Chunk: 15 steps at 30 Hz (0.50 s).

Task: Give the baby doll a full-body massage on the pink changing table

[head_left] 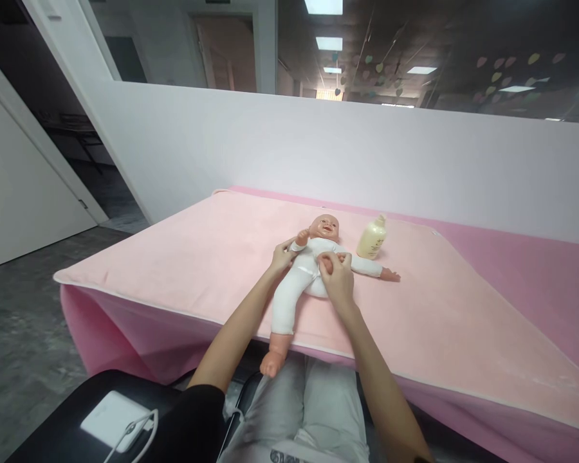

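- Baby doll (303, 273) in a white suit lies face up on the pink towel (197, 251), head toward the far wall, one leg hanging off the near edge of the table.
- Its long axis runs far to near, tilted slightly left at the foot end.
- Left hand (282, 256) rests on the doll's left-side flank, under the raised arm; fingers gently curled, touching rather than clamping.
- Right hand (336, 275) sits on the belly, fingertips pinched together on the white fabric; I can't tell how much cloth it has.
- Both hands flank the torso, the right one more central.
- Pale yellow lotion bottle (372, 238) stands just right of the doll's head, untouched.
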Each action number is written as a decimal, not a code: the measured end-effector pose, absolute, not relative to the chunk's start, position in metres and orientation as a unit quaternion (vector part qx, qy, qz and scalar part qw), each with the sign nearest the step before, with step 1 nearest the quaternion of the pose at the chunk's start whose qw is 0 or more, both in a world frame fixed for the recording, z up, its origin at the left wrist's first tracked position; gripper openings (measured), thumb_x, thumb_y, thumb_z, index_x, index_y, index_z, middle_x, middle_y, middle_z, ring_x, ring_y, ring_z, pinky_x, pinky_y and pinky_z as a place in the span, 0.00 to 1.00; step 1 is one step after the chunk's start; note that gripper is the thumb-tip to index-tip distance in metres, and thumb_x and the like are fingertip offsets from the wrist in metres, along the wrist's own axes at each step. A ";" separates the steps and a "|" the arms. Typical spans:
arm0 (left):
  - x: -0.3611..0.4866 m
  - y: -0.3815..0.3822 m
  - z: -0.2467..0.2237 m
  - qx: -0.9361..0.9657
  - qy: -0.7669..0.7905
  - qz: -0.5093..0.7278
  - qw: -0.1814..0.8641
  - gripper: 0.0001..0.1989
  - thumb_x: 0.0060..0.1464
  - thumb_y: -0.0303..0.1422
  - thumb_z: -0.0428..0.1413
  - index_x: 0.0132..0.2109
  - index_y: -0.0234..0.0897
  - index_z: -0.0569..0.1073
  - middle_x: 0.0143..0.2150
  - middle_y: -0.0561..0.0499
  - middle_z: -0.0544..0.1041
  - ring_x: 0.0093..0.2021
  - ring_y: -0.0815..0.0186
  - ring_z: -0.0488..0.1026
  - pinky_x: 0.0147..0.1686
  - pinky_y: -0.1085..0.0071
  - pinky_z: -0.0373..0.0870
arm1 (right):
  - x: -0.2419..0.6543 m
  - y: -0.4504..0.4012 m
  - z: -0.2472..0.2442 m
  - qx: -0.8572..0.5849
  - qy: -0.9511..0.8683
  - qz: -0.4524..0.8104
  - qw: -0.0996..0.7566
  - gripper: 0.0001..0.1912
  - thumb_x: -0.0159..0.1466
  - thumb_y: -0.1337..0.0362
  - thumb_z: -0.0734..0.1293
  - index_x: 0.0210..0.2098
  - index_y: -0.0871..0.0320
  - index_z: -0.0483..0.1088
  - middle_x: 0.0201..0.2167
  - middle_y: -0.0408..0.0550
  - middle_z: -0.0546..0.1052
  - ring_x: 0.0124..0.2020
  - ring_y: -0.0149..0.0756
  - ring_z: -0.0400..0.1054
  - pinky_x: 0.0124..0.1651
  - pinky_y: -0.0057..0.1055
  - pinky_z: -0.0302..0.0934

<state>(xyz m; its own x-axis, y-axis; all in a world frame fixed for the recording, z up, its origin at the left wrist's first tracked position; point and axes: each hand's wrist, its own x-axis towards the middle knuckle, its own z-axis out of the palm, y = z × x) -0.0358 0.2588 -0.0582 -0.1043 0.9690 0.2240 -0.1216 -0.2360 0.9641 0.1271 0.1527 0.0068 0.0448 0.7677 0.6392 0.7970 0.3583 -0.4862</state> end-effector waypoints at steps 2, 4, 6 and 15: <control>-0.034 0.256 -0.056 0.503 0.397 0.609 0.468 0.26 0.37 0.29 0.60 0.49 0.34 0.74 0.40 0.47 0.77 0.35 0.64 0.71 0.32 0.71 0.66 | 0.125 0.154 0.002 -0.565 -0.689 -0.010 0.454 0.09 0.62 0.62 0.61 0.37 0.55 0.73 0.37 0.49 0.62 0.39 0.35 0.65 0.37 0.28 0.63; -0.036 0.258 -0.057 0.478 0.404 0.614 0.480 0.26 0.37 0.29 0.60 0.48 0.34 0.74 0.38 0.48 0.77 0.32 0.65 0.71 0.29 0.72 0.66 | 0.128 0.126 -0.002 -0.555 -0.699 -0.025 0.451 0.09 0.62 0.62 0.61 0.38 0.54 0.73 0.38 0.49 0.63 0.37 0.33 0.66 0.33 0.26 0.62; -0.039 0.263 -0.061 0.447 0.425 0.625 0.478 0.23 0.37 0.30 0.59 0.45 0.34 0.74 0.35 0.49 0.76 0.30 0.67 0.71 0.27 0.72 0.65 | 0.135 0.079 -0.010 -0.543 -0.689 -0.064 0.476 0.10 0.63 0.64 0.61 0.41 0.53 0.72 0.38 0.49 0.63 0.35 0.33 0.66 0.31 0.26 0.62; -0.040 0.267 -0.064 0.424 0.420 0.640 0.485 0.20 0.36 0.29 0.58 0.42 0.33 0.75 0.33 0.48 0.76 0.30 0.66 0.71 0.29 0.70 0.67 | 0.158 0.029 -0.021 -0.506 -0.653 -0.104 0.554 0.07 0.61 0.67 0.65 0.38 0.56 0.73 0.37 0.50 0.65 0.36 0.33 0.67 0.34 0.27 0.64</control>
